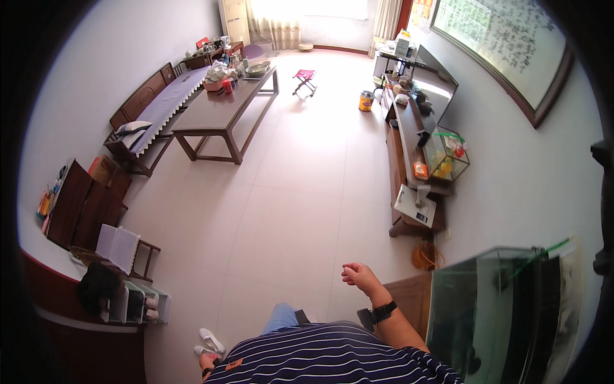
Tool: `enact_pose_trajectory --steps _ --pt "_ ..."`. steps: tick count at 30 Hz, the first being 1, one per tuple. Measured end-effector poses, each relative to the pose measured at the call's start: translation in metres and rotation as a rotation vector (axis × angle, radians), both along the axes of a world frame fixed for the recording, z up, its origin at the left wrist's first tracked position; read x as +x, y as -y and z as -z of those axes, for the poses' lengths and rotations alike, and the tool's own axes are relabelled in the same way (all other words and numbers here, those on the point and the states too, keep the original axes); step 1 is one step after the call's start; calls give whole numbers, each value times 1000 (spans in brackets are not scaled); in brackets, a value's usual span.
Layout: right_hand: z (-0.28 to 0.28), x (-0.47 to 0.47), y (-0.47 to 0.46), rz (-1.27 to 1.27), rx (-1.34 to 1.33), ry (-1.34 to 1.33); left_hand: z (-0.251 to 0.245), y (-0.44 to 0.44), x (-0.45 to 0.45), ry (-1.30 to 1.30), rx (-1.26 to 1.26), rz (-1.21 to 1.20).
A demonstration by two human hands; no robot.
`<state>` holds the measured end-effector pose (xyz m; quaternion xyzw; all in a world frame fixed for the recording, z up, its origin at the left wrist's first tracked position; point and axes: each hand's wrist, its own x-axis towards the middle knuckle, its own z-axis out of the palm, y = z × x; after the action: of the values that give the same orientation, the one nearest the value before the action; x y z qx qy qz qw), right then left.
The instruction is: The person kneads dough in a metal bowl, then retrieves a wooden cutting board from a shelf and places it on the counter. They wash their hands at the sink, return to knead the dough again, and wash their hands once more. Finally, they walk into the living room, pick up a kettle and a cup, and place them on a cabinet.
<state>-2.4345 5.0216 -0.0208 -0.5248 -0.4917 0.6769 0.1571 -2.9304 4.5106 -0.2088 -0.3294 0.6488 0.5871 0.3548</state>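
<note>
My right hand (357, 276) hangs out in front of my body over the tiled floor, fingers loosely bent and nothing in it. A black strap with a small device is on that wrist. At the lower left, only part of my left hand (209, 359) shows beside my striped shirt. It overlaps a pair of white shoes (212, 340) in the view; whether it touches them or holds anything cannot be told. A shoe rack (165, 309) with footwear stands to the left of the shoes.
A glass tank (460, 288) stands close on my right, with a low TV cabinet (395, 158) beyond it. On the left are a chair (125, 242), a long wooden table (211, 117) and a bench (168, 103). A folding stool (304, 79) and a bucket (366, 102) stand farther off.
</note>
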Motion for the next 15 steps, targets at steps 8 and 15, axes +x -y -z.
enact_pose_trajectory --steps 8,15 --pt "13 -82 -193 142 -51 -2 38 -189 -64 -135 -317 689" --pt "-36 -127 -377 110 82 65 36 -577 -197 85 208 133"
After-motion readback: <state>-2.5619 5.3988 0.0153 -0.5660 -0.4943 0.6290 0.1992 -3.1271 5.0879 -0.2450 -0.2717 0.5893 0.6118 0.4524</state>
